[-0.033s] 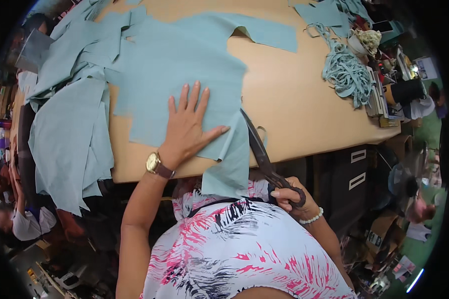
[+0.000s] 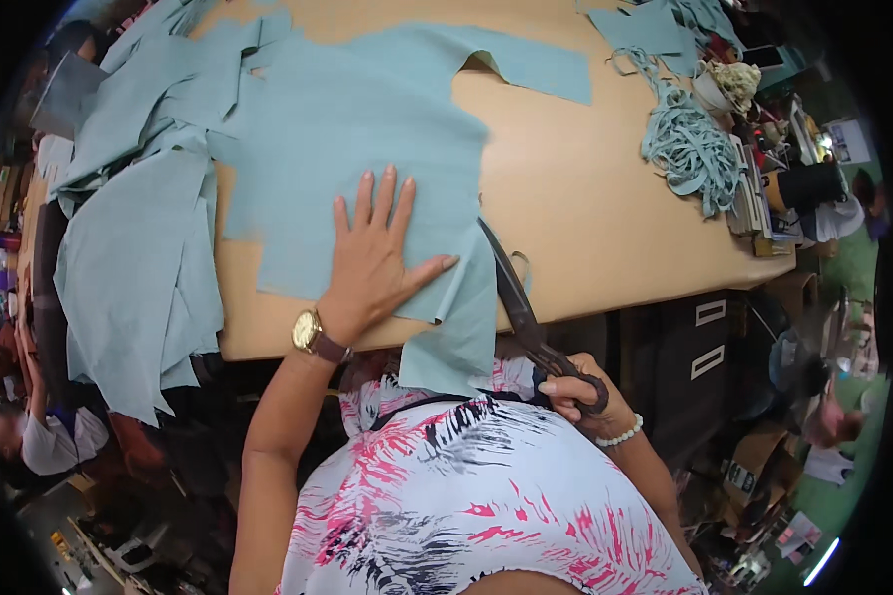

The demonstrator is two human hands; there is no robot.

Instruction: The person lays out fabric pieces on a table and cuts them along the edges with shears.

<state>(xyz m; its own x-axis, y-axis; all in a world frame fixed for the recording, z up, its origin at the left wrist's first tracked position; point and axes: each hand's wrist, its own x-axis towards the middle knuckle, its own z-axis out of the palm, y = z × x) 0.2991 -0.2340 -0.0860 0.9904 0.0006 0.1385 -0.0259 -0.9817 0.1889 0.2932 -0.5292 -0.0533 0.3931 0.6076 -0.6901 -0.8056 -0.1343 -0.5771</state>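
Observation:
My left hand (image 2: 367,263) lies flat, its fingers spread, on a light blue-green piece of cloth (image 2: 367,114) on the table. Below the thumb, a flap of the cloth (image 2: 454,352) folds back and hangs over the near edge. My right hand (image 2: 595,402) grips the handles of large dark scissors (image 2: 516,302) just off that edge. Their blades point away from me, with the tips touching or very near the cloth's right edge. How far the blades are apart is hard to make out.
At the left, more blue-green cloth pieces (image 2: 144,268) drape over the edge of the tan table (image 2: 605,208). A tangle of thin cloth strips (image 2: 689,144) lies at the right beside a stack of books (image 2: 754,203). Dark drawers (image 2: 679,347) stand under the table; another person (image 2: 55,436) is at far left.

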